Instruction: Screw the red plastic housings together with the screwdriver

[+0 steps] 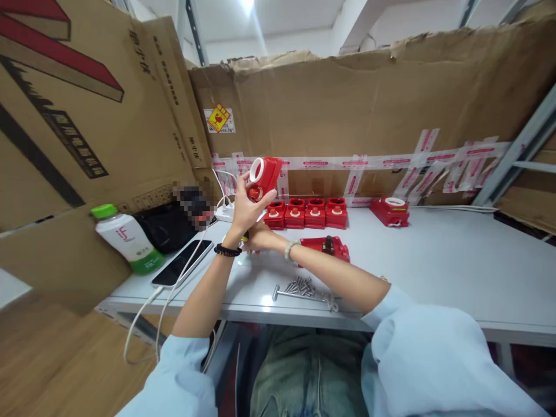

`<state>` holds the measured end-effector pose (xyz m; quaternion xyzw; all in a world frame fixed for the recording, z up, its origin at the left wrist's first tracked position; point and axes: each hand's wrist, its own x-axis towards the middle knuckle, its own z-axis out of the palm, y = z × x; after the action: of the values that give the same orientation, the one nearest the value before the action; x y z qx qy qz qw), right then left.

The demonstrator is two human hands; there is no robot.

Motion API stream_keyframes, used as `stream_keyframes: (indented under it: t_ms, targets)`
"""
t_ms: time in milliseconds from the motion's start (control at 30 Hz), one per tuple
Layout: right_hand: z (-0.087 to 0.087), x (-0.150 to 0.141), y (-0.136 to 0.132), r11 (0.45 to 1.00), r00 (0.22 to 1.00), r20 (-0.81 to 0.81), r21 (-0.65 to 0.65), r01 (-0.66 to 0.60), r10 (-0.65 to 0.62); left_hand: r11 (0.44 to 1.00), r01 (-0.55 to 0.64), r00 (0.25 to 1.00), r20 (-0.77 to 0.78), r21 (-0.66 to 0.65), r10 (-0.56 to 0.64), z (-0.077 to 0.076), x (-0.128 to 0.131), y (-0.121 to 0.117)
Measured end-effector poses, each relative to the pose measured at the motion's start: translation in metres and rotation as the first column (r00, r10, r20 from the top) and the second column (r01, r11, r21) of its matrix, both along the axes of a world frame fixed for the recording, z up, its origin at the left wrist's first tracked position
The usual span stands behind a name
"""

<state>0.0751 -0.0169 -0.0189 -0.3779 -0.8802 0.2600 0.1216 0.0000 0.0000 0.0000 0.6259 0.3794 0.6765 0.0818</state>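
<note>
My left hand [247, 209] is raised over the table, its fingers wrapped round a red housing [271, 174] with a white ring and a red knob. Crossing behind my left wrist, my right hand [259, 237] is closed at a black-and-yellow handle [245, 236]; its fingertips and most of the handle are hidden. On the table near my right wrist lies an opened red housing part [313, 248] with a black fitting on it. Several red housings [315, 213] with knobs stand in a row beyond my hands.
Loose screws [301, 286] lie by a metal T-handle tool [299, 296] at the front edge. Another red housing [390, 211] stands to the right. Left are a phone [183, 263] with a cable, a bottle [128, 238] and a black pouch [163, 226]. Cardboard [325, 110] walls the back.
</note>
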Motion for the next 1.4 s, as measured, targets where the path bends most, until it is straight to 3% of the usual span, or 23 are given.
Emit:
stream_keyframes:
  t_ms: [167,333,400,467,567,667,767,867,967,1133,1233,1400]
  targets:
    - [0.009,0.019,0.000,0.985,0.997,-0.041,0.156,0.074,-0.068,1.000,0.009,1.000,-0.004,0.005,-0.009,-0.001,0.002,-0.001]
    - [0.040,0.092,-0.008,0.965,0.982,-0.117,0.204,0.168,-0.146,0.999,-0.046,0.998,0.034,0.027,0.045,0.000,0.004,-0.001]
    - [0.050,0.125,-0.015,0.951,0.927,-0.344,0.207,0.230,-0.149,0.999,-0.032,0.999,0.027,0.009,0.032,-0.002,0.012,-0.003]
    - [0.056,0.153,-0.021,0.956,0.831,-0.536,0.136,0.258,-0.148,0.998,0.035,0.999,-0.019,-0.043,-0.036,-0.007,0.027,-0.010]
    - [0.057,0.182,-0.026,0.978,0.708,-0.685,-0.038,0.205,-0.175,0.966,0.206,0.964,-0.134,-0.158,-0.228,-0.019,0.057,-0.025]
    - [0.051,0.196,-0.027,0.984,0.686,-0.705,-0.138,0.114,-0.179,0.907,0.359,0.895,-0.194,-0.219,-0.402,-0.030,0.084,-0.041]
    - [0.043,0.202,-0.027,0.981,0.694,-0.694,-0.150,0.120,-0.191,0.886,0.384,0.862,-0.245,-0.259,-0.445,-0.035,0.092,-0.048]
    - [0.038,0.205,-0.027,0.983,0.696,-0.694,-0.136,0.125,-0.185,0.918,0.367,0.859,-0.322,-0.152,-0.397,-0.032,0.085,-0.048]
    - [0.037,0.205,-0.028,0.983,0.709,-0.684,-0.166,0.078,-0.172,0.960,0.271,0.877,-0.428,0.064,-0.219,-0.026,0.073,-0.047]
    - [0.032,0.202,-0.027,0.978,0.718,-0.685,-0.205,-0.030,-0.122,0.905,0.241,0.810,-0.586,0.352,0.012,-0.020,0.066,-0.049]
    - [0.028,0.201,-0.025,0.973,0.707,-0.694,-0.227,-0.039,-0.133,0.880,0.241,0.794,-0.605,0.408,0.062,-0.021,0.068,-0.050]
    - [0.024,0.201,-0.024,0.981,0.696,-0.713,-0.182,-0.061,-0.089,0.907,0.217,0.816,-0.577,0.362,0.036,-0.025,0.073,-0.050]
